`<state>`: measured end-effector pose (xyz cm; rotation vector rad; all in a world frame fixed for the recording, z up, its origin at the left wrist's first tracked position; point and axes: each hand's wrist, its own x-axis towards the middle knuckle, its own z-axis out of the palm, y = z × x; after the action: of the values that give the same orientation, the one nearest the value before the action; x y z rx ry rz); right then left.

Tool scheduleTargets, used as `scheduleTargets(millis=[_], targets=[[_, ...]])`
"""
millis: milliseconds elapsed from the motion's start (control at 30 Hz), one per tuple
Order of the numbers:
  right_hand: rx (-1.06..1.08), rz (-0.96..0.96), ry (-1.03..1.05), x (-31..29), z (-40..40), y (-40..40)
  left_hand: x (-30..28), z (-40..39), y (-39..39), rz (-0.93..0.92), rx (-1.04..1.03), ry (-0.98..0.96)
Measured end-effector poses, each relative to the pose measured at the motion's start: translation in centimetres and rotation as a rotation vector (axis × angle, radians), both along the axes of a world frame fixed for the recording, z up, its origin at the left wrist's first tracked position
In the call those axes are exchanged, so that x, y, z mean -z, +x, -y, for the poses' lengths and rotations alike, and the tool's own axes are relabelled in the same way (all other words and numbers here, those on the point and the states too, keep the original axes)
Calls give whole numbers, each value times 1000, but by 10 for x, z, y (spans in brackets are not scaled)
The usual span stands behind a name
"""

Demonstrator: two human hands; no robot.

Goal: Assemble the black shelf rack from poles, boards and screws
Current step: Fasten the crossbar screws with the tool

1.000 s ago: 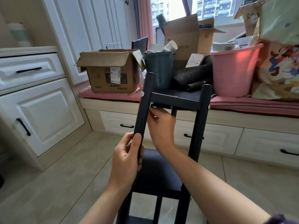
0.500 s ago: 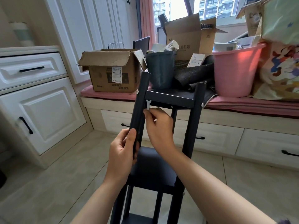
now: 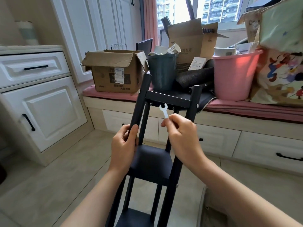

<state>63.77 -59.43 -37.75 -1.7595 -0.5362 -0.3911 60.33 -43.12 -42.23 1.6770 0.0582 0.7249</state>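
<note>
Head view, and the right hand has pulled back from the top board's underside, where it was working a second ago; the little white wrench is now out in the open, jaw end up, just below the front edge of the top board. Thumb and fingertips pinch its lower end, the other fingers curled in. The left hand keeps its wrap around the front-left pole, thumb along the front, and sits a touch higher on it than before. The black shelf rack leans away from the person, its top against the pink-cushioned window bench; a middle board and a lower one show between the poles, with silver screw heads on the outer sides.

Up on the bench: an open cardboard box, contents hidden; a dark bin with paper cups and white scraps poking out; a pink bucket with boxes and papers; a taller carton behind.
</note>
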Motion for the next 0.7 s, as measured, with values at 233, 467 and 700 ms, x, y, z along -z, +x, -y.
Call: scheduleTargets(millis=[233, 467, 700], targets=[[153, -10, 17, -3, 40, 5, 0, 1, 5, -5, -19, -31], [18, -272, 81, 2, 51, 20, 3, 0, 11, 9, -45, -60], [-41, -307, 233, -3, 48, 19, 6, -1, 13, 21, -51, -113]])
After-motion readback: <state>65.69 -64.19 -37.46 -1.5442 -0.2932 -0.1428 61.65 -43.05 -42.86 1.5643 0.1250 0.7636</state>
